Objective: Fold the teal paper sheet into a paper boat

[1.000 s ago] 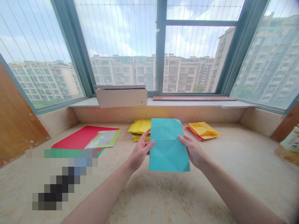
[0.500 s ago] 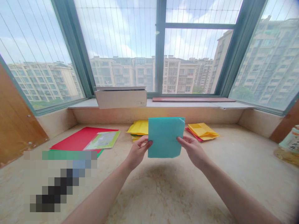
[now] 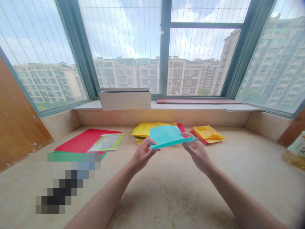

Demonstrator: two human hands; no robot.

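Note:
A folded sheet of turquoise paper (image 3: 165,135) is held up above the counter, tilted so its near folded edge faces me. My left hand (image 3: 145,152) pinches its left side, with the thumb on top. On the right side, my right hand (image 3: 194,149) grips the paper, its fingers partly hidden by the edge. Just behind the paper lies a stack of yellow folded paper (image 3: 143,128), with a bit of red paper (image 3: 181,127) showing beside it. Yellow-orange folded paper (image 3: 208,133) rests on red paper to the right.
Red sheets (image 3: 83,140) and a clear packet with a green border (image 3: 108,142) lie at left, beside a pixelated patch. A white box (image 3: 125,100) stands on the windowsill (image 3: 202,107). A jar (image 3: 296,149) is at the right edge.
The turquoise paper has tipped from facing me upright to nearly flat, uncovering more of the yellow stack and red paper behind it. Both hands keep hold.

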